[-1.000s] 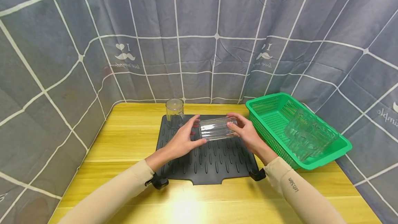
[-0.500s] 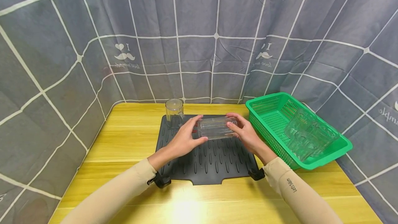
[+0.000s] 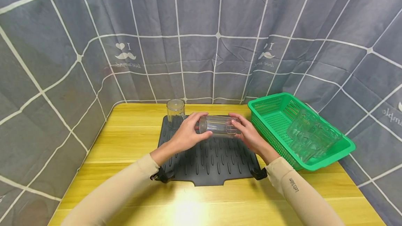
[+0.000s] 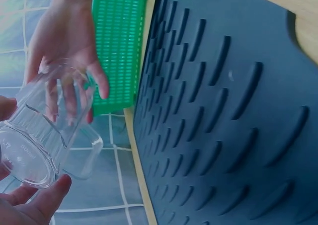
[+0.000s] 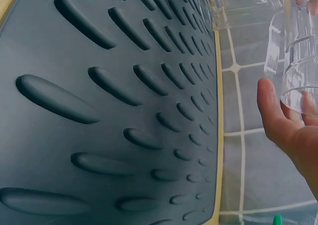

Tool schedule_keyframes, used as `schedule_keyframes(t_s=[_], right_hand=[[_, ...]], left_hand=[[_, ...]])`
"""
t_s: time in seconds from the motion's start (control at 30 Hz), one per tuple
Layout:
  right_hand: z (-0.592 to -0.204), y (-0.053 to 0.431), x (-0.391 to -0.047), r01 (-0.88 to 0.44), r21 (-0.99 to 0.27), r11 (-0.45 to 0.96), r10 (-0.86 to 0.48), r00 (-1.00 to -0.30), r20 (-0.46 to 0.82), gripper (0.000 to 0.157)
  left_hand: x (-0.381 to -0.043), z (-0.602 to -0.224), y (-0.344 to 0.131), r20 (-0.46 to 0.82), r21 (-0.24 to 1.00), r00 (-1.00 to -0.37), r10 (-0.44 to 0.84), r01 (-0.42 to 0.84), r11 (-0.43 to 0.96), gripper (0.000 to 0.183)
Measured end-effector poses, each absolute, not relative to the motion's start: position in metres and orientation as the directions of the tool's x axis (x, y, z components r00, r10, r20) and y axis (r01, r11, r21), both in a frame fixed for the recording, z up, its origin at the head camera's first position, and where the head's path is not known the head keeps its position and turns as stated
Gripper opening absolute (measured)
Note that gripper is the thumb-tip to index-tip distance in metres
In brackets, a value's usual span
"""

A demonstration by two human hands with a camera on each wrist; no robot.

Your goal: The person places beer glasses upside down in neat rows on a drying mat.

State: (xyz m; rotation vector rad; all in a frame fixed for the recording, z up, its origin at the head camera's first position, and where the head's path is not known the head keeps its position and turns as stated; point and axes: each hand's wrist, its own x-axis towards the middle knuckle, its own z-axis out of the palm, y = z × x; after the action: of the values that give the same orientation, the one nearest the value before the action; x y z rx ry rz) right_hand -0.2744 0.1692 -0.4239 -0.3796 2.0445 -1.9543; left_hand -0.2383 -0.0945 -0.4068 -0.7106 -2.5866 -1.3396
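Observation:
A clear ribbed glass mug [image 3: 220,126] lies sideways in the air above the black ridged mat [image 3: 208,170]. At its left end, my left hand [image 3: 187,133] holds the round base between thumb and fingers. My right hand [image 3: 249,133] holds the other end, thumb on the near side and fingers behind. In the left wrist view, the mug's base [image 4: 27,155] faces the camera and its handle [image 4: 89,155] points away from the left hand. A second glass mug [image 3: 175,114] stands at the mat's back left corner.
At the right, a green perforated basket [image 3: 267,133] holds several clear glass mugs [image 3: 311,138] heaped at its near end. A wooden table [image 3: 125,142] lies under everything. A grey curtain with white grid lines [image 3: 201,55] rises behind and at both sides.
My left hand has shifted slightly right and away from me along with the mug's base end. The mug has turned a little between the hands. The right hand stays nearly in place.

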Motion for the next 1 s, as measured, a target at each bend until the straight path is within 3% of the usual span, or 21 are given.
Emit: schedule_keyframes(t_s=[0.37, 1.0], right_hand=[[-0.424, 0.174, -0.276, -0.059, -0.986, 0.155, -0.401, -0.916, -0.008, 0.061], [-0.419, 0.198, -0.271, -0.207, -0.937, 0.283, -0.419, -0.905, 0.074, 0.058]], left_hand=[[-0.248, -0.392, -0.093, 0.333, 0.672, -0.879, 0.341, 0.475, 0.568, 0.067], [-0.267, -0.387, -0.094, 0.336, 0.562, -0.890, 0.310, 0.453, 0.692, 0.069]])
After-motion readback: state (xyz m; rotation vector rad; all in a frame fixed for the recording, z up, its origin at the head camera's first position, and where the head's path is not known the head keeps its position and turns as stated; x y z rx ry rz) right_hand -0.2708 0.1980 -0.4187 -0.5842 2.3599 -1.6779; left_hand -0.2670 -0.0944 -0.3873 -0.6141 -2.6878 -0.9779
